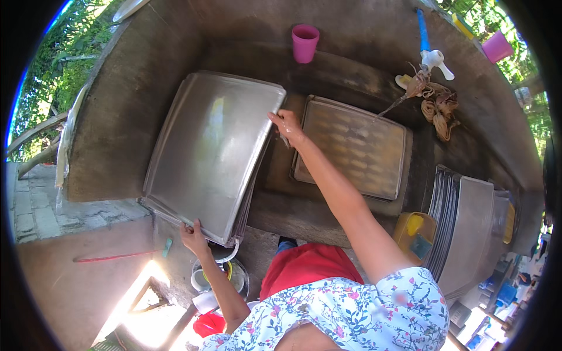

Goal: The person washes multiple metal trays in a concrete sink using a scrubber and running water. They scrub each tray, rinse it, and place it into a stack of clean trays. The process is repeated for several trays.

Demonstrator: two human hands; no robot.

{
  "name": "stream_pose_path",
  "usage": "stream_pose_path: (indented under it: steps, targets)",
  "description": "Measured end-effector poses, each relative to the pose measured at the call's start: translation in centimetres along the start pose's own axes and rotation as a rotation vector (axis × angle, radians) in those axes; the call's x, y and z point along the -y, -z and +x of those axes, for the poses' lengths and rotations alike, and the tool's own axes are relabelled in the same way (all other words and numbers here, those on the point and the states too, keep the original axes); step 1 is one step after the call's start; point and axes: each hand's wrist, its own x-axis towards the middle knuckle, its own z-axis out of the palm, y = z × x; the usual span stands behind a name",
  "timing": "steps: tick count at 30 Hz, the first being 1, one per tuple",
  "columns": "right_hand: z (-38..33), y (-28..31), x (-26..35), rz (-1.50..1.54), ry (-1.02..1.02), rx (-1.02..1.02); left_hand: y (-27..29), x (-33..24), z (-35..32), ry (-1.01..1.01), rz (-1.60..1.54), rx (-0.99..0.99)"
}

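White, flower-printed cloth makes up the shirt (351,298) nearest the camera, with a red garment (313,266) below the waist. Past it, the person's left hand (195,237) pinches the near edge of a metal tray (213,146), thumb on the upper face, close to the near right corner. Beneath that forearm stands a round bucket (239,281). The tray is on top of a stack of similar trays, tilted at the left end of a concrete sink (281,205), the stack's near end reaching the sink's near edge. Toward the sink's near right corner sits a yellow box (404,228) holding a yellow piece and a teal pad (420,247); just beside it, more trays (471,216) stand on edge in a row. Farther in, the right hand (287,126) is closed on the tray's right edge, just short of the far right corner. Right of that hand, a second tray (351,149) lies flat on the sink floor, its surface marked with brownish patches. A thin stream meets its far edge from cloth (418,85) hanging below a white tap (433,59) on a blue pipe (422,29). Against the sink's far wall stands a pink cup (305,44).
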Motion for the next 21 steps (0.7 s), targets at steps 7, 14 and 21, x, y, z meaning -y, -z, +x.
stream_pose_path:
  steps: [7, 14, 21]
  targets:
    - [-3.8, 3.7, -10.1, -0.577, 0.298, -0.564, -4.8, -9.2, -2.4, -0.573, 0.206, -0.14]
    - [-12.5, 13.0, -23.2, -1.164, 0.649, 0.012, -34.3, -10.2, -6.8, -0.616, 0.584, 0.634]
    - [-11.6, 35.0, -27.6, -1.485, -0.065, -0.862, -40.6, -4.8, -4.4, -0.458, 0.656, 0.753]
